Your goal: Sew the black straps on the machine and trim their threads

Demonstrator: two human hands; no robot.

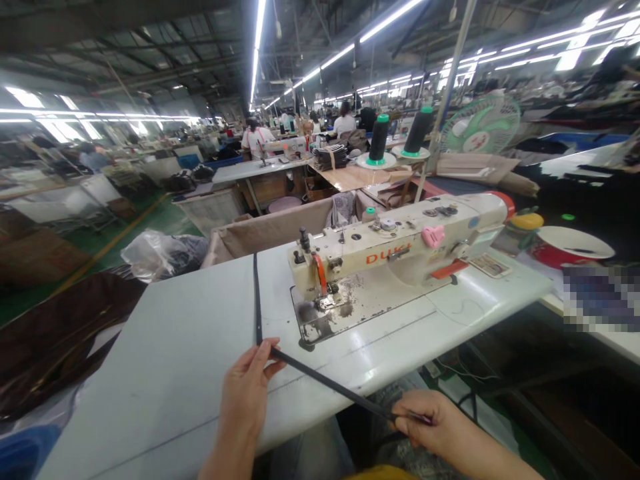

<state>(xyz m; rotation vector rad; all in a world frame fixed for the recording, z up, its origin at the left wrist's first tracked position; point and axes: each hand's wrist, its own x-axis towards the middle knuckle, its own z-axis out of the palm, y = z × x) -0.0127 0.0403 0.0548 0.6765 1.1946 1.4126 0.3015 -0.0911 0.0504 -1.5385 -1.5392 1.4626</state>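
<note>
A long, narrow black fabric strip (330, 383) is stretched between my two hands. My left hand (253, 373) pinches it over the tabletop, and from there one part runs away across the table to its far edge. My right hand (425, 420) is closed on the strip near the table's front edge, with a small dark purplish bit showing at the fingers; I cannot tell what that is. Beyond the strip stands a white sewing machine (395, 247) with an orange thread guard near its needle end. The needle area is apart from both hands.
The pale sewing table (180, 347) carries the machine. Behind it are two black thread cones (379, 140), a green fan (483, 127) and a beige cloth-lined bin (280, 223). A red-and-white bowl (570, 247) sits at the right. Dark brown material (65, 340) lies at the left. People sit farther back.
</note>
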